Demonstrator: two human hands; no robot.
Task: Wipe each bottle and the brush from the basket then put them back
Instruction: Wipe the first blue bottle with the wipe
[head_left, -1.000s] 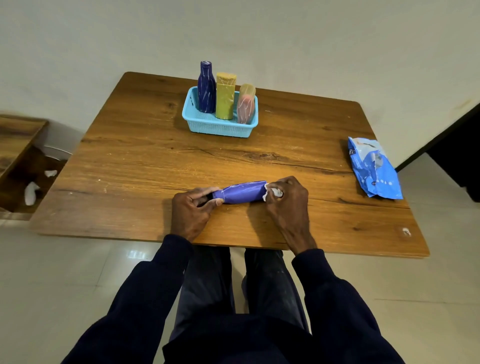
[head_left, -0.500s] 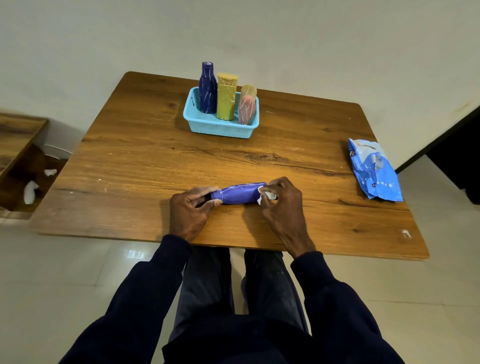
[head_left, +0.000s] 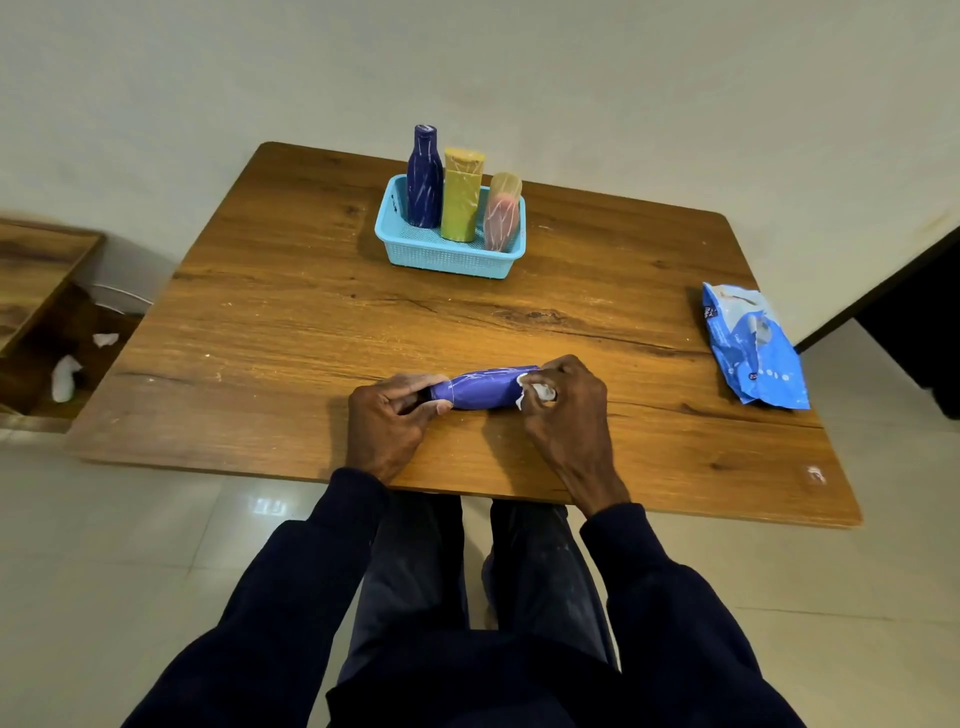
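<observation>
Almost nothing moved vs. 1 s ago: right hand (head_left: 566, 415) w/ the white wipe (head_left: 537, 389) sits only a bit more to the left on the purple bottle (head_left: 483, 392), and left hand (head_left: 387, 423) is at the same end as before.

Wooden table (head_left: 311, 312) fills the middle of the view. The person sits at its near edge, dark sleeves (head_left: 291, 597) reaching in. At the left, beside the table, is a low wooden shelf (head_left: 31, 270) w/ white crumpled pieces (head_left: 65, 371) inside. Light-blue basket (head_left: 452, 260) stands at the far side, approx. centre. Blue wipes pack (head_left: 753, 348) lies flat near the right edge, well apart from the hands. In the basket, upright, left to right: dark blue bottle (head_left: 424, 182), yellow bottle (head_left: 460, 202), pink container (head_left: 501, 218) w/ beige top.

Purple bottle lies on its side on the near part of the table, between both hands. Left hand grips its left end, fingers & thumb curled round it. Right hand pinches the wipe against the right end; the wipe is crumpled and mostly hidden by the fingers.
</observation>
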